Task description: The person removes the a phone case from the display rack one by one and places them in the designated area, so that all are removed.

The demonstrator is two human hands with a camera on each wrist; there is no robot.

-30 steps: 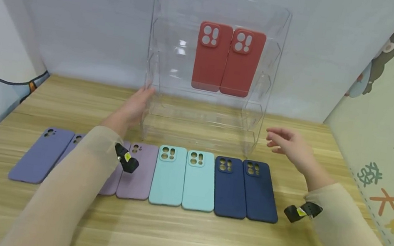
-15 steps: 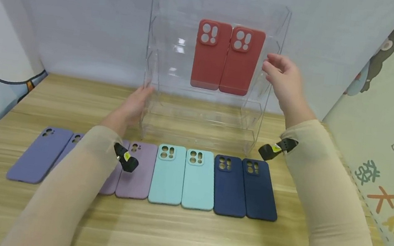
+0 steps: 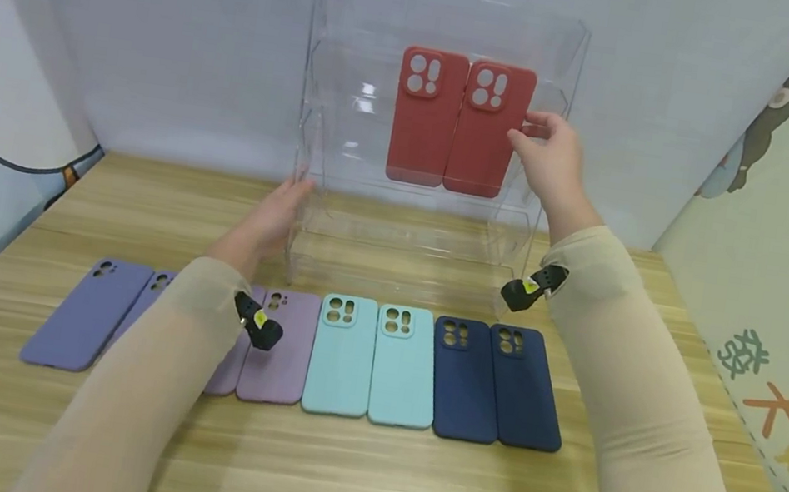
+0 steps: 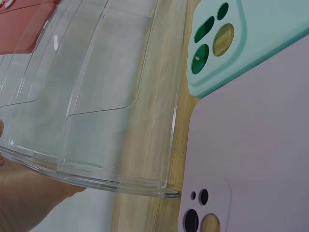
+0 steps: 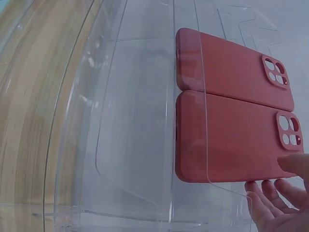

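A clear acrylic display stand with stepped tiers stands upright on the table. Two red phone cases, a left one and a right one, lean side by side on one of its upper tiers. My right hand pinches the outer edge of the right red case; in the right wrist view its thumb lies over the front while the fingers curl at the edge. My left hand grips the stand's left side panel, which the left wrist view shows between the hand and a fingertip at the image edge.
In front of the stand lies a row of phone cases: blue-purple, mauve, mint and navy. My left forearm hides part of that row. A pale wall stands behind, a printed panel at right.
My right hand has risen from beside the stand's lower right and moved left onto the right red phone case's edge. My left hand has stayed on the stand's side.
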